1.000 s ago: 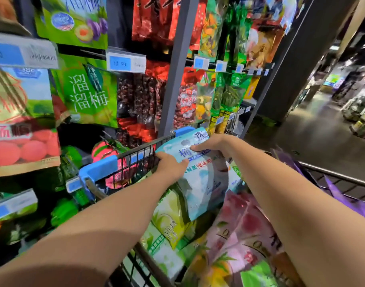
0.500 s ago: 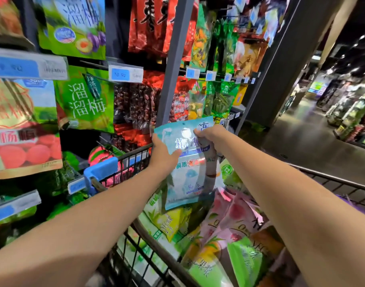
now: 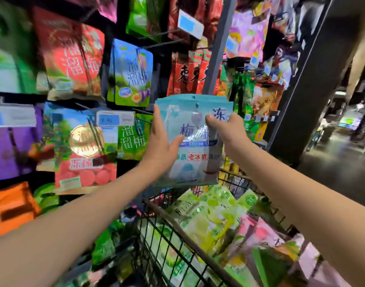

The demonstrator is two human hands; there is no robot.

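A stack of light blue snack pouches [image 3: 193,141] with a hang hole at the top is held upright in front of the shelf, above the wire cart [image 3: 177,230]. My left hand [image 3: 161,146] grips the stack's left edge, thumb across the front. My right hand [image 3: 225,129] pinches its upper right part, thumb on the front. The cart below holds green pouches [image 3: 208,214] and pink pouches [image 3: 258,235].
Hanging snack bags fill the rack: a blue-green bag [image 3: 131,73], a red bag [image 3: 73,56], a peach-print bag [image 3: 84,148]. Price tags [image 3: 115,119] sit on the pegs. A grey upright [image 3: 216,44] and a dark pillar [image 3: 314,79] stand behind; an aisle floor [image 3: 339,162] opens right.
Both hands have lifted the light blue pouches up out of the cart to shelf height. The view has tilted upward toward the hanging bags.
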